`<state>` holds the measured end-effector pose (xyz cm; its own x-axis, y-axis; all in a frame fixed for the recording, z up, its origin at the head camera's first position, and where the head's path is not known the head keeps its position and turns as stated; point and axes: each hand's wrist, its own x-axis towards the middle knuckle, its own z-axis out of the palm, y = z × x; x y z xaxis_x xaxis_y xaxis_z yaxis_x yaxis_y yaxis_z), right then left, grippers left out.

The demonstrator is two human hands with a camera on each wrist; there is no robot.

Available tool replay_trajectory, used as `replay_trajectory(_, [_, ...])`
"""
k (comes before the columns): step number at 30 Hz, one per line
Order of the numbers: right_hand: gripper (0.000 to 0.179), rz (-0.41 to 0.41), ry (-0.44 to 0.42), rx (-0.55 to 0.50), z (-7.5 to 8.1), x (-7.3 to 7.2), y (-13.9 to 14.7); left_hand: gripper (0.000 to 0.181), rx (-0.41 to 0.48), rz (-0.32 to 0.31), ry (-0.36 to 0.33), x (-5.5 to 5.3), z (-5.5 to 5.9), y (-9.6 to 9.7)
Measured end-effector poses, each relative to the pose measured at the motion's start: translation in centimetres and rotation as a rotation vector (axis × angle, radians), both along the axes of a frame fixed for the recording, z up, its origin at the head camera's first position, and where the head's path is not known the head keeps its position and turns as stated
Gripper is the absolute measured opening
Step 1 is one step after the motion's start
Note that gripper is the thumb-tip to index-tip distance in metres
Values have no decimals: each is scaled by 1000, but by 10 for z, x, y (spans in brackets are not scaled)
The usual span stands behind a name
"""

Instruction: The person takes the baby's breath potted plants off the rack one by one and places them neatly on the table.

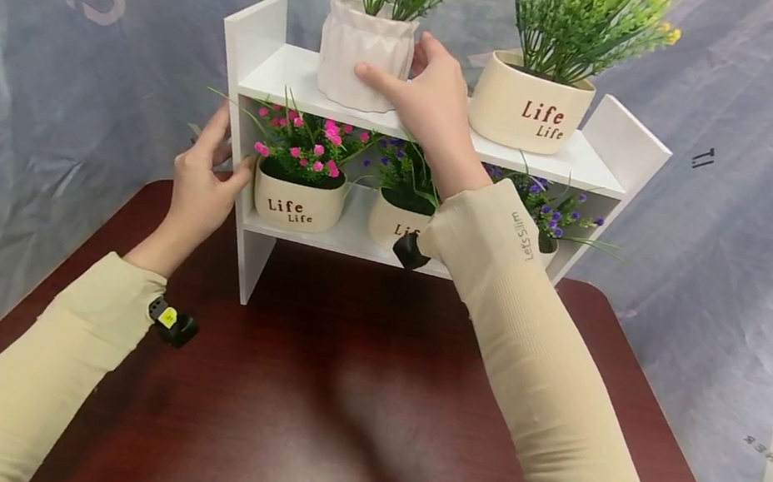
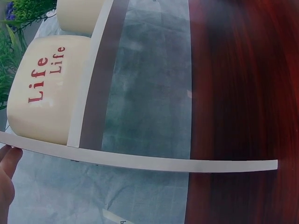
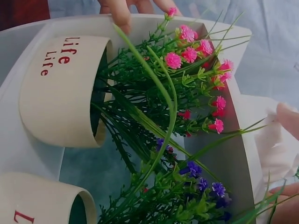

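My right hand (image 1: 433, 101) grips a white pleated flowerpot (image 1: 348, 50) on the top board of a white two-tier shelf (image 1: 284, 73), thumb on its front and fingers on its right side. Green sprigs with small yellow flowers grow from the pot. In the right wrist view this white pot (image 3: 273, 140) shows only in part, between thumb and fingers. My left hand (image 1: 202, 182) holds the shelf's left side panel, its thumb at the front edge and its fingers along the outer face. A cream "Life" pot (image 1: 297, 202) with pink flowers stands just inside that panel.
A cream oval pot (image 1: 529, 108) with yellow flowers stands on the top board, right of my hand. Below, another cream pot (image 1: 393, 221) with purple flowers is partly behind my right forearm. The shelf stands on a dark red table (image 1: 301, 396); grey-blue cloth (image 1: 756, 207) hangs around.
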<state>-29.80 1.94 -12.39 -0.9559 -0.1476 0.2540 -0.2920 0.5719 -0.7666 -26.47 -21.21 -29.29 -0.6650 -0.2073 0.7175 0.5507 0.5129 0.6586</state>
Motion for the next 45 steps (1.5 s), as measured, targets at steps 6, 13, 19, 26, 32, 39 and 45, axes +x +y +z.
replay_trajectory(6, [98,15,-29,8,2,-5,-3,69,-13,12,9,0,1,0])
replay_trajectory(13, [92,59,-19,-79,2,-8,-6,68,-11,10,26,-1,0,0])
replay_trajectory(19, [86,67,-47,-171,5,-10,-10,67,-12,8,24,-2,-1,1])
replay_trajectory(26, [80,64,-52,-203,8,-12,-12,66,-20,1,35,-3,-1,2])
replay_trajectory(32, [75,90,-49,-247,8,-14,-13,67,-24,4,33,-2,-2,1])
replay_trajectory(39, [79,113,-95,-390,4,-19,-14,66,-25,-2,29,0,-3,0])
replay_trajectory(45, [63,173,-94,-454,4,-19,-14,67,-31,4,30,0,-3,0])
